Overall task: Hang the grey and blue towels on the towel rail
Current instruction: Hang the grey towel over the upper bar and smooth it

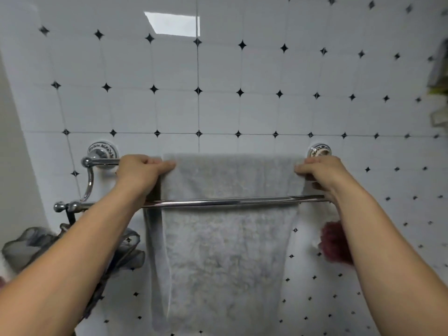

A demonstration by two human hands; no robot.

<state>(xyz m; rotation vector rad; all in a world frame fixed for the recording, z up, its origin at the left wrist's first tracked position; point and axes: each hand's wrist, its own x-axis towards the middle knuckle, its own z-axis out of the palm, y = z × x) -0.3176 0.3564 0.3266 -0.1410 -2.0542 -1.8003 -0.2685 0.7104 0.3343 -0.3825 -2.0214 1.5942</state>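
Your left hand (143, 169) and right hand (322, 172) each pinched a top corner of the fluffy grey towel (223, 251), draped over the back chrome towel rail (104, 162), its bottom edge cut off, blue towel unseen.

My towel rail (225, 202) is a chrome double rail fixed to the white tiled wall (218, 105), with a back bar close to the tiles and a front bar nearer me. The grey towel (225, 251) is draped over the back bar, filling most of its length between the two round wall mounts, and hangs down behind the front bar. The front bar carries no towel. From the rail's left end, a grey mesh sponge (29, 241) hangs by a cord.
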